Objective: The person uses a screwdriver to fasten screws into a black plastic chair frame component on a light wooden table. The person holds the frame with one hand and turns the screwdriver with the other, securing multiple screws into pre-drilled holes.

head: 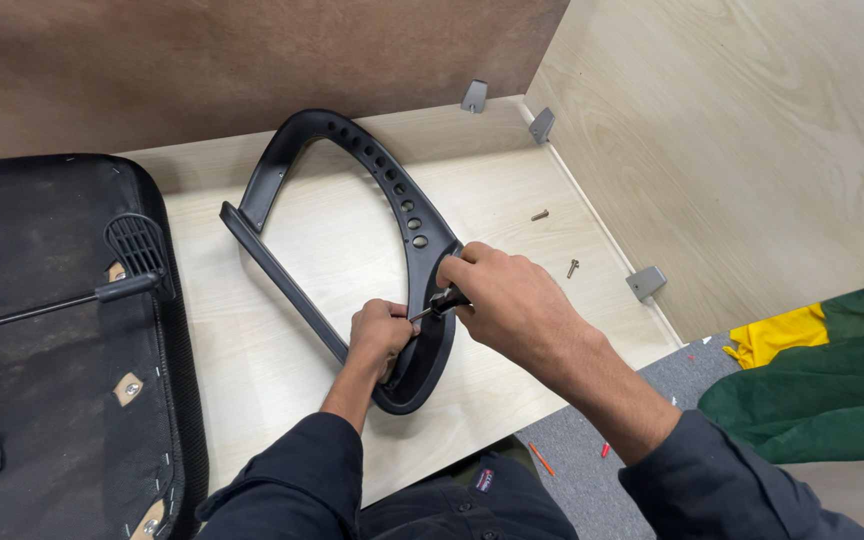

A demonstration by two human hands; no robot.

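Observation:
A black plastic chair armrest frame (352, 160), loop-shaped with a row of holes, lies flat on a light wooden board (252, 350). My left hand (380, 335) grips the frame's lower curved end from inside the loop. My right hand (507, 295) holds a small screwdriver (439, 305), its metal tip pointing left at the frame next to my left hand. Two loose screws (572, 267) lie on the board to the right of the frame.
An upturned black chair seat (52, 330) with a lever and bolts lies at the left. Plywood walls stand behind and to the right, fixed by grey corner brackets (646, 282). Green and yellow cloth (812, 370) lies on the grey floor at the right.

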